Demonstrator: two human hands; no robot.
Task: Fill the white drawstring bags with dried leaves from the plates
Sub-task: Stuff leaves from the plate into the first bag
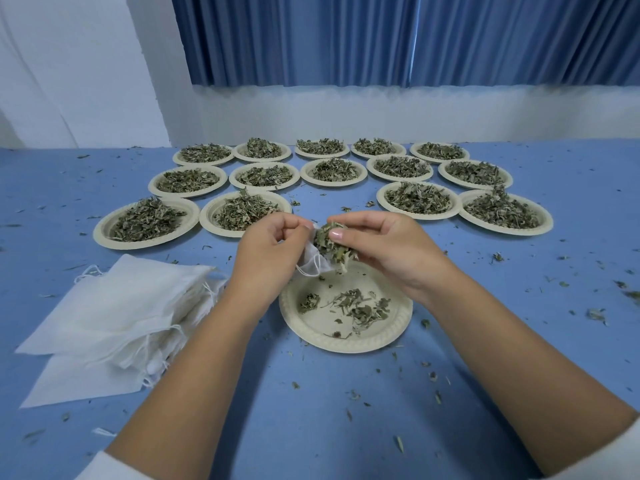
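Note:
My left hand (268, 249) pinches a small white drawstring bag (313, 261) by its mouth, above the far rim of a cream plate (301, 327). My right hand (388, 244) grips a clump of dried leaves (332, 245) right at the bag's opening. The plate under my hands holds only a thin scatter of leaves (360, 306). A pile of flat white drawstring bags (104, 317) lies on the table to the left.
Several cream plates heaped with dried leaves (332, 169) stand in rows on the blue table (519, 341) beyond my hands. Leaf crumbs are strewn over the cloth. A white wall and blue curtains (381, 39) close off the far side.

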